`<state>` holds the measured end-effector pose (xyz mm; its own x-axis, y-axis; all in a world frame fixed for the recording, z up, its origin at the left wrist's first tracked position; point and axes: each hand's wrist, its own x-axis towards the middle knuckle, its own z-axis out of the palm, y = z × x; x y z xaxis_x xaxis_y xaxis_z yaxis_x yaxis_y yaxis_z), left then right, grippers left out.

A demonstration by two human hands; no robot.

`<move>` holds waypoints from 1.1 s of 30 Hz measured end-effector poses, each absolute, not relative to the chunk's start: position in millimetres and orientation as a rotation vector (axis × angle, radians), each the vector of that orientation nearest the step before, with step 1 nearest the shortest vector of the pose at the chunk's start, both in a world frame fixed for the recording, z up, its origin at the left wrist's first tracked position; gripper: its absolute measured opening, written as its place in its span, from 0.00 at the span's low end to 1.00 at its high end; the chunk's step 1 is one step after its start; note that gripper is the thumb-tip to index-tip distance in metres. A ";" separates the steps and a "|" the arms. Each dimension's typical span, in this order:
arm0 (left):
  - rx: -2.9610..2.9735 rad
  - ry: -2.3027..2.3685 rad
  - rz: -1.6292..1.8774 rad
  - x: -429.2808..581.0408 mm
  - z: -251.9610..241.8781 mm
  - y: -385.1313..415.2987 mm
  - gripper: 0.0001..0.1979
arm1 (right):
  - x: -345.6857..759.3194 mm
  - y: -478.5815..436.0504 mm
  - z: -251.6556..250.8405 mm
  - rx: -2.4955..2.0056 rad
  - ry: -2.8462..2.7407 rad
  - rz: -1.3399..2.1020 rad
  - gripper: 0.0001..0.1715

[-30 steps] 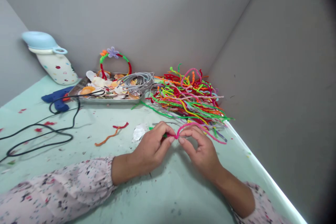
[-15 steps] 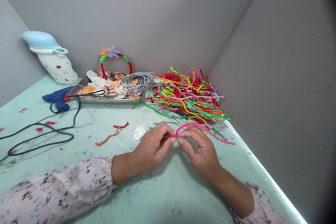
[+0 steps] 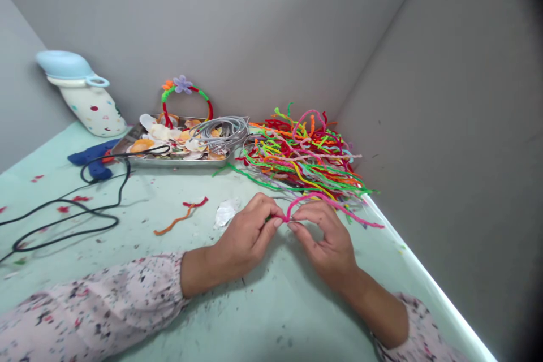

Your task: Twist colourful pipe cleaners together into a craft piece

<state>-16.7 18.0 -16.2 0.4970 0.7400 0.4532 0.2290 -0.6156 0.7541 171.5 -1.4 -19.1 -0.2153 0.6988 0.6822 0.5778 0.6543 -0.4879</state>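
My left hand [image 3: 250,232] is closed in a pinch on a pink pipe cleaner [image 3: 339,204], where it meets a thin wire. A bit of green shows between the left fingers. From there the pink length arches over my right hand [image 3: 328,232] and its loose end points right. The right thumb and forefinger come together on the thin grey wire [image 3: 292,220], just beside the left fingertips; most of the wire is hidden by the hands. Both hands are held over the table's middle.
Behind the hands lies a heap of coloured pipe cleaners [image 3: 305,153]. A metal tray [image 3: 178,163] holds shells, a grey wire coil [image 3: 224,133] and a flowered hoop [image 3: 210,107]. To the left are a blue glue gun [image 3: 95,158], black cord [image 3: 63,201] and bottle [image 3: 91,104].
The pink pipe cleaner's loose end has shifted slightly up and right. Both hands stay nearly in place, with the right fingertips a little farther from the left ones.
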 end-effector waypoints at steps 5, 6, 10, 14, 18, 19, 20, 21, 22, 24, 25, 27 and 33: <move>2.122 0.770 1.055 -16.2 -17.6 18.1 0.06 | 171.9 -3.5 -18.2 -0.976 -1.962 0.076 0.12; 2.122 0.764 1.061 -16.1 -17.7 18.0 0.06 | 171.8 -3.7 -17.7 -0.972 -1.965 0.066 0.12; 2.132 0.739 1.089 -16.2 -17.9 17.0 0.06 | 171.5 -3.7 -15.8 -0.984 -1.966 0.026 0.11; 2.144 0.733 1.103 -16.4 -18.3 16.4 0.06 | 171.4 -3.8 -15.1 -0.997 -1.969 0.023 0.09; 2.164 0.739 1.106 -16.4 -16.9 16.2 0.06 | 171.0 -4.7 -15.2 -1.011 -1.979 0.034 0.08; 2.170 0.738 1.106 -16.5 -16.3 16.2 0.06 | 170.9 -5.1 -15.2 -1.014 -1.980 0.032 0.08; 2.176 0.737 1.107 -16.5 -15.9 16.1 0.06 | 170.8 -5.4 -15.1 -1.018 -1.982 0.033 0.08; 2.182 0.736 1.107 -16.5 -15.5 16.0 0.06 | 170.7 -5.8 -14.8 -1.025 -1.982 0.034 0.07; 2.186 0.738 1.106 -16.5 -15.4 16.0 0.06 | 170.6 -6.1 -14.4 -1.034 -1.984 0.038 0.06; 2.195 0.742 1.102 -16.4 -15.6 16.0 0.05 | 170.4 -6.8 -13.5 -1.051 -1.992 0.055 0.05; 2.200 0.745 1.100 -16.4 -16.0 16.1 0.05 | 170.4 -7.1 -13.0 -1.058 -1.997 0.066 0.05; 2.212 0.753 1.092 -16.4 -16.8 16.3 0.05 | 170.2 -7.7 -12.1 -1.070 -2.012 0.088 0.04; 2.225 0.756 1.087 -16.7 -17.2 16.3 0.05 | 168.8 -7.5 -10.1 -1.060 -2.008 0.110 0.04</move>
<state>-16.7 16.3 -17.2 0.5157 0.6848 0.5149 0.2444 -0.6936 0.6777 168.8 -7.5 -10.1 -0.2884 0.7150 0.6369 0.6414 0.6381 -0.4259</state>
